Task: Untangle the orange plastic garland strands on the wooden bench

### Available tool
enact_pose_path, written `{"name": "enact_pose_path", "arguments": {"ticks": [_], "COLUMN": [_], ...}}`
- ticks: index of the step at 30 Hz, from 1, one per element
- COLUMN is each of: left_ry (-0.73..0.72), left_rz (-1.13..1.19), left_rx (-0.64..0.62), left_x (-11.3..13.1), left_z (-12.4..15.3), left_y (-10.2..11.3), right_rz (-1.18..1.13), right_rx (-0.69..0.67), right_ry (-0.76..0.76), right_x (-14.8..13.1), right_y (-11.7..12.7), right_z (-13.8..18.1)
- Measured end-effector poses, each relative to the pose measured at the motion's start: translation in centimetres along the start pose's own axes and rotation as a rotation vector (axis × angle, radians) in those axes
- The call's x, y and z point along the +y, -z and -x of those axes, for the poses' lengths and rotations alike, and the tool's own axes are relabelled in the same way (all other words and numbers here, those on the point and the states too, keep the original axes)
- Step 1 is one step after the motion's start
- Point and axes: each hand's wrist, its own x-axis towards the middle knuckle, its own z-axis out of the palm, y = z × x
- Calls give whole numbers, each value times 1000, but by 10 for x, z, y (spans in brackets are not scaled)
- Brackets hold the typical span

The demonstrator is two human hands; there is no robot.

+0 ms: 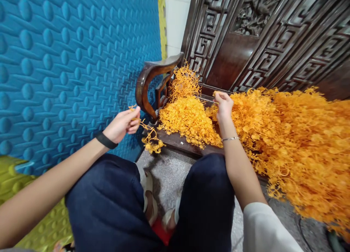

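Note:
My left hand (pixel 127 123) is closed around a thin orange plastic flower sprig (pixel 153 137). The sprig's branching stems and small blossoms hang down to the right, above the bench edge. My right hand (pixel 224 105) is raised over the bench with thumb and fingers pinched together. A small orange plastic piece (pixel 215 93) shows at its fingertips; most of it is hidden. Beneath and between the hands lies a smaller heap of orange plastic sprigs (pixel 188 117) on the dark wooden bench (pixel 177 141). Right of my right hand spreads a much larger heap of orange plastic flowers (pixel 298 142).
The bench has a curved wooden armrest (pixel 143 81) at its left end and a carved back (pixel 232 59). A blue textured foam mat (pixel 68 62) stands along the left. Below is a grey speckled floor (pixel 166 166); a dark cable (pixel 302 228) runs at lower right.

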Motion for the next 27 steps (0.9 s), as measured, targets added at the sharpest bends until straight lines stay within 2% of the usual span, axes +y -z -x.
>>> {"name": "enact_pose_path", "arguments": {"ticks": [3,9,12,14,18,22,24,27], "left_ry": [-33,-9,38,51,50,29,10,-24], "left_rz": [-48,-36,-20,-12,-10,-13,3,65], "left_rx": [-50,-191,-263,-290,-321,-345,-363,-378], "left_x": [0,4,4,5,6,6,7,9], "left_z": [-2,-5,-9,-11,-14,-17,-18,-19], "left_y": [-4,-19,-24,-27,-33,-36,-36,-36], "right_rz": [66,305,496,580,629,510,350,121], "right_rx": [-116,-440,-510,-519,-499,-523,-672,-1096], "right_ry": [98,446,573,593,580,533,382,59], "right_x": [16,26,33,40,45,28,13,-8], "right_y": [-1,-34,-44,-48,-54,-57,-58,-60], "right_z": [-3,23,24,20,12,26,43,75]}}
